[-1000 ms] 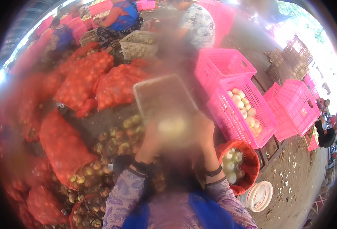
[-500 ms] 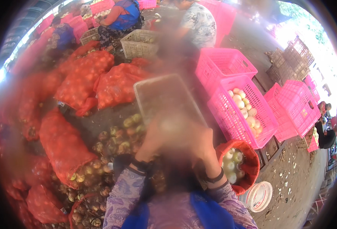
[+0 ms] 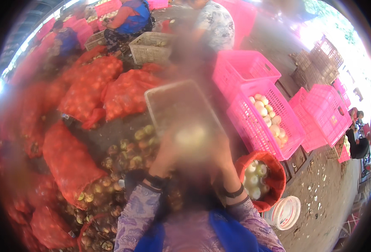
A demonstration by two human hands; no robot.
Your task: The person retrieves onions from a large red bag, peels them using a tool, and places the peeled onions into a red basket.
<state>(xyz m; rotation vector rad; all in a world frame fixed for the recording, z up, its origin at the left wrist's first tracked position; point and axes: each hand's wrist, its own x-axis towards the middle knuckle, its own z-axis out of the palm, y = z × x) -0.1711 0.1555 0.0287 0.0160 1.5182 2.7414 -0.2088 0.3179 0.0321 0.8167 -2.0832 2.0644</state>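
Left hand and right hand flank blurred pale onion at tray's near end, seemingly steadying it; finger closure blurred, cannot tell; red-lined bucket beside right wrist, presumably for reach.

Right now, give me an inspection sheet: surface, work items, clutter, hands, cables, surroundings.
Surface: brownish ground, pale scraps strewn at right.
Work items: pale round item at centre, too blurred to identify; loose onions heaped at left; pink crate and red container, both holding pale onions.
Clutter: filled red mesh sacks at left; white bucket near the red container.
Hands: left hand and right hand on either side of the pale item; grip too blurred to tell.
Cables: nothing seen.
Surroundings: person in blue vest and person in patterned top beyond.
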